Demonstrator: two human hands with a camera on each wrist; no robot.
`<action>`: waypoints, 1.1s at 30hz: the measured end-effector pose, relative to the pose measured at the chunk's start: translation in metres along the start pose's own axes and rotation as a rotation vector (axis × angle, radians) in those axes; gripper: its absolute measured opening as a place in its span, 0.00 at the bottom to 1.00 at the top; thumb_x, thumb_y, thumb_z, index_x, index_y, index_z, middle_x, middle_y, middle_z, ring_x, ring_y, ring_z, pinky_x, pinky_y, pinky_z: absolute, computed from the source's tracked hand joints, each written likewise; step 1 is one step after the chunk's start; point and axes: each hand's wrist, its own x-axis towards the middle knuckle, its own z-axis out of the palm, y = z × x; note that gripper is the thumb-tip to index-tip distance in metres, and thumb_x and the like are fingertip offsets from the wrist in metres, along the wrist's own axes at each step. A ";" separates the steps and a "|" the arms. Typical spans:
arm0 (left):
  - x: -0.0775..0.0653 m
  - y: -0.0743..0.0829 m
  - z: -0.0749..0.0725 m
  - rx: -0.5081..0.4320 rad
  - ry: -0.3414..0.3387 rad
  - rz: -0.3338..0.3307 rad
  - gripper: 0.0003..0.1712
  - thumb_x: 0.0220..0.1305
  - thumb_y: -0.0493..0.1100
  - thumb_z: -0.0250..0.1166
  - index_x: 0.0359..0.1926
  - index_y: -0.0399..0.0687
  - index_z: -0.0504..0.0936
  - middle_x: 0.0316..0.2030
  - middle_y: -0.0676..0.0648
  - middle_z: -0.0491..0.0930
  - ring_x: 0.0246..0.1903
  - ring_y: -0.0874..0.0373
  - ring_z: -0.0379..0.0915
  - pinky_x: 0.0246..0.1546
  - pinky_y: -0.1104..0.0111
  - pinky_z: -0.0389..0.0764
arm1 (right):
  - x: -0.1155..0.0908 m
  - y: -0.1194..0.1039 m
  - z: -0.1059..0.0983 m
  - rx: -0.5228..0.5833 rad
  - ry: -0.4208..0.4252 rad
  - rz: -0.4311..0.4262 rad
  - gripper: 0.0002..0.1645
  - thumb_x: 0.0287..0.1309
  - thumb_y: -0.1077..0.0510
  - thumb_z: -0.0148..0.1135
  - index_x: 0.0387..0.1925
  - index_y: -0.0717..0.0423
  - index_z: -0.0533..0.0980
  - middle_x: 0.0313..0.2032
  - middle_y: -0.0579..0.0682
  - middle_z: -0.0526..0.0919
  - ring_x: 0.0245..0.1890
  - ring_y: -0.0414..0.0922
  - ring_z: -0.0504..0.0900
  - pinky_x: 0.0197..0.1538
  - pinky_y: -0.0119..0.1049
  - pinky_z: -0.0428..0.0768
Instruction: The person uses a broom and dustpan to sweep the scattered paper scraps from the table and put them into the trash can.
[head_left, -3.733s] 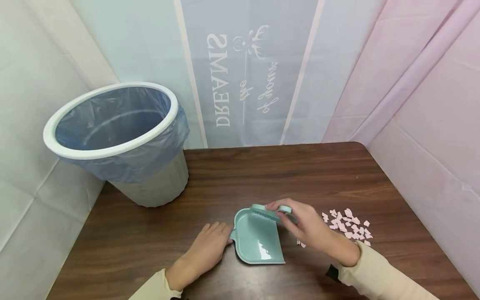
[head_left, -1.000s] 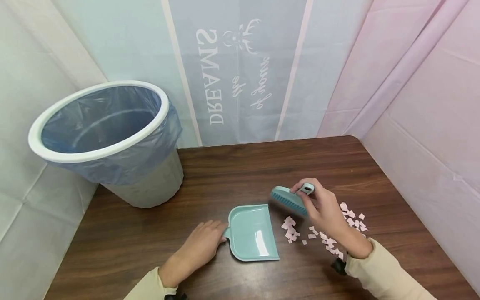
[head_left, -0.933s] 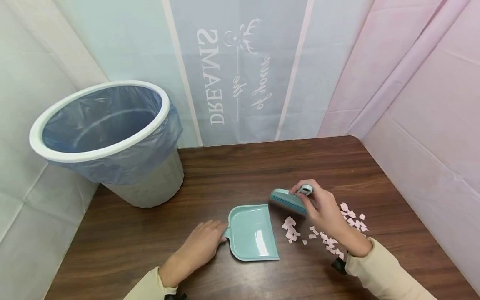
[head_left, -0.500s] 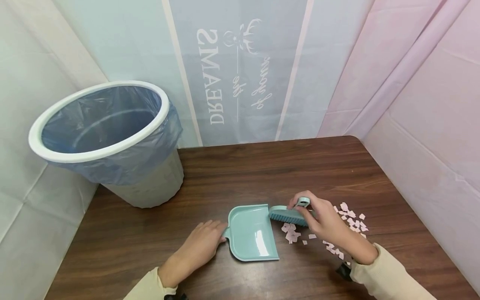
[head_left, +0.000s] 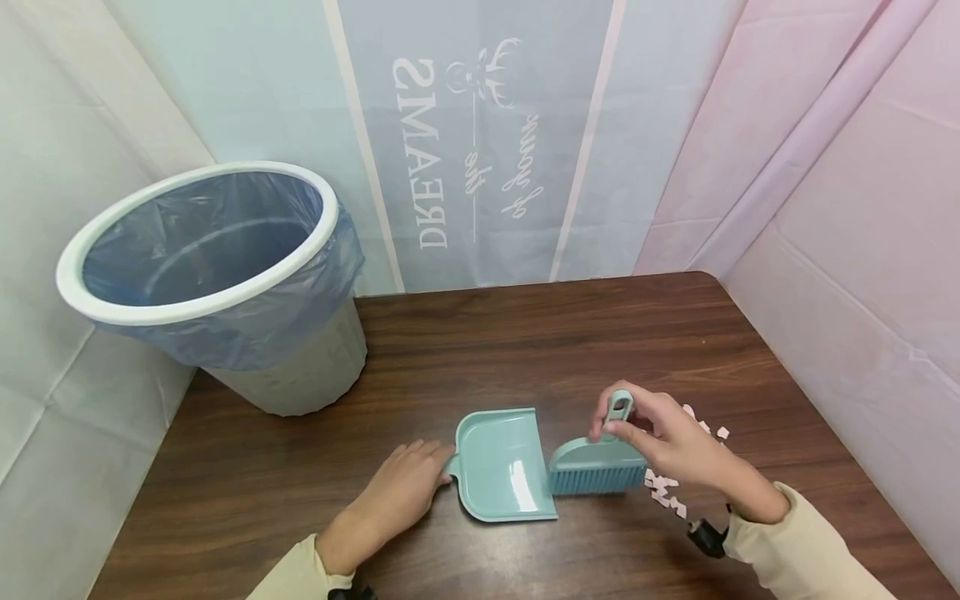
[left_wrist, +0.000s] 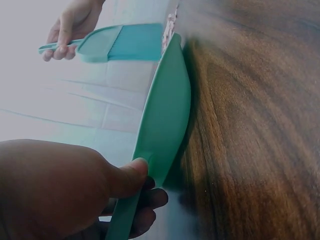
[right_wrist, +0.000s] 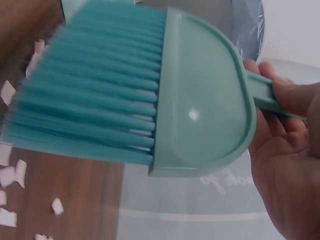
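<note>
My left hand (head_left: 408, 483) grips the short handle of a light teal dustpan (head_left: 495, 467), which lies on the table with its wide lip facing right. In the left wrist view the thumb (left_wrist: 131, 175) presses on top of that handle. My right hand (head_left: 667, 433) pinches the handle of a matching hand brush (head_left: 596, 462), held bristles down right at the dustpan's lip. Torn pink paper scraps (head_left: 663, 492) lie on the table to the right of the brush, partly behind the hand. The right wrist view shows the bristles (right_wrist: 95, 85) spread out, with scraps beside them.
A tall waste bin (head_left: 300, 375) with a white rim and blue liner stands at the table's back left. Printed cloth hangs (head_left: 480, 150) behind the brown wooden table (head_left: 525, 342) and along both sides.
The brush has come down and toward me, turned upright, and now covers the scraps seen earlier near the dustpan's lip. The left hand and dustpan have stayed put over the last second.
</note>
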 end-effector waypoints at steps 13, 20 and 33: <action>0.000 0.001 -0.001 -0.004 0.000 0.014 0.19 0.70 0.42 0.65 0.58 0.39 0.79 0.50 0.42 0.83 0.52 0.45 0.79 0.53 0.46 0.79 | 0.000 0.022 0.002 -0.009 0.011 0.032 0.20 0.64 0.79 0.57 0.45 0.53 0.74 0.38 0.44 0.85 0.38 0.42 0.85 0.37 0.34 0.82; 0.000 0.000 0.001 -0.022 0.000 0.005 0.19 0.70 0.41 0.65 0.59 0.39 0.79 0.51 0.41 0.83 0.54 0.42 0.78 0.55 0.43 0.77 | 0.002 0.017 0.005 -0.086 0.201 0.029 0.20 0.62 0.82 0.56 0.46 0.58 0.72 0.38 0.48 0.84 0.40 0.39 0.85 0.40 0.30 0.83; 0.002 -0.001 0.002 0.028 0.024 0.019 0.16 0.69 0.40 0.67 0.55 0.40 0.81 0.46 0.44 0.84 0.47 0.48 0.80 0.49 0.50 0.81 | 0.000 -0.013 0.031 -0.600 0.697 0.095 0.20 0.55 0.80 0.62 0.48 0.70 0.69 0.36 0.53 0.84 0.35 0.30 0.80 0.38 0.16 0.77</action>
